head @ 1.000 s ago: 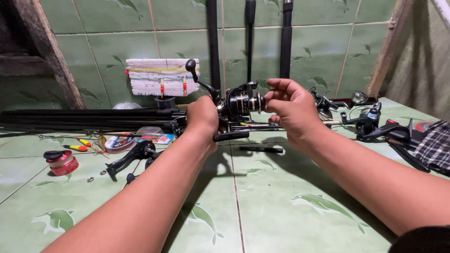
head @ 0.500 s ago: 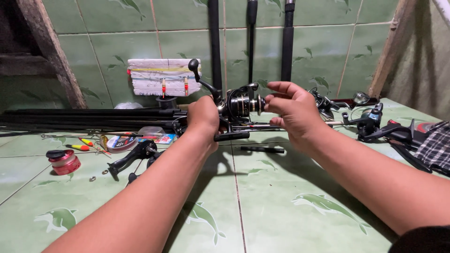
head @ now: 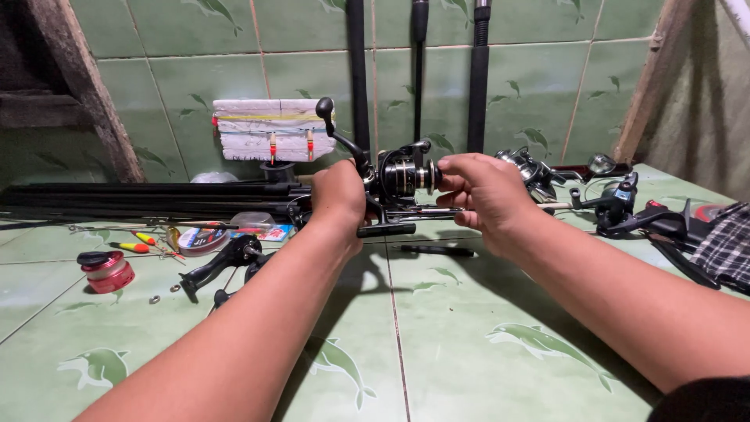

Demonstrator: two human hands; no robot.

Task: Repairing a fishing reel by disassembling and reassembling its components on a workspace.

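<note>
1. Left hand [head: 337, 197] is closed around the body and foot of a black spinning reel [head: 397, 178], back of hand to camera, fingers hidden behind the reel.
2. Right hand [head: 486, 197] pinches the front end of the reel's spool, thumb on top, fingers curled under; narrow grip, touching the reel.
3. Reel is held up above the green tiled counter [head: 437, 336], about mid-frame, between both hands. Its crank handle [head: 337, 129] sticks up and left, ending in a dark knob.
4. A short black bar [head: 386, 230] sits just under the left hand; cannot tell if it is part of the reel.
5. A thin dark pen-like rod [head: 437, 251] lies on the counter below the right hand.
6. Behind the left hand: a bundle of black rod sections [head: 141, 199] lying flat, running to the left edge.
7. Against the back wall: a white rectangular foam block [head: 264, 130], yellow band across the top, two small red-and-yellow floats on its front.
8. Left of the arm: a round flat tin [head: 201, 240] with coloured label, a red line spool [head: 106, 271], a loose black reel part [head: 226, 264], small orange-yellow floats [head: 134, 242].
9. Three dark rod handles [head: 478, 70] stand upright against the wall tiles.
10. Right side: more reels [head: 539, 173] and black gear [head: 625, 205], a checked cloth [head: 726, 248] at the frame edge.
</note>
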